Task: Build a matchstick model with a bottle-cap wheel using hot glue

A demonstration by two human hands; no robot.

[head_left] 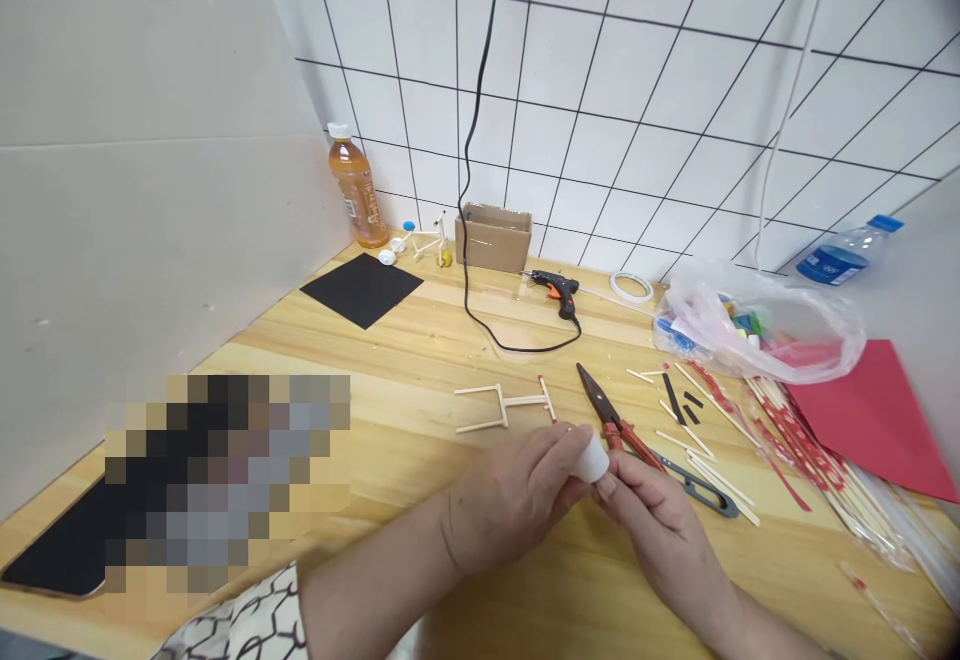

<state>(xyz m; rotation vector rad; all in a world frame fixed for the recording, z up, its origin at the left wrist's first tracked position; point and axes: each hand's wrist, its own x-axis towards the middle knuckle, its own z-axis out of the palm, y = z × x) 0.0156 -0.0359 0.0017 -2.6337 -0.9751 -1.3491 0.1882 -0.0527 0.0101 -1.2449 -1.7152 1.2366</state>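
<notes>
Head view: white cap (593,462), likely light, stiff, best held by its sides, pinched between my left hand (517,490) and right hand (664,515).

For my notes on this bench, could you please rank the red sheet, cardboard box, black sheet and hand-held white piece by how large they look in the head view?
1. Red sheet
2. Cardboard box and black sheet: too alike to rank
3. White piece
</notes>
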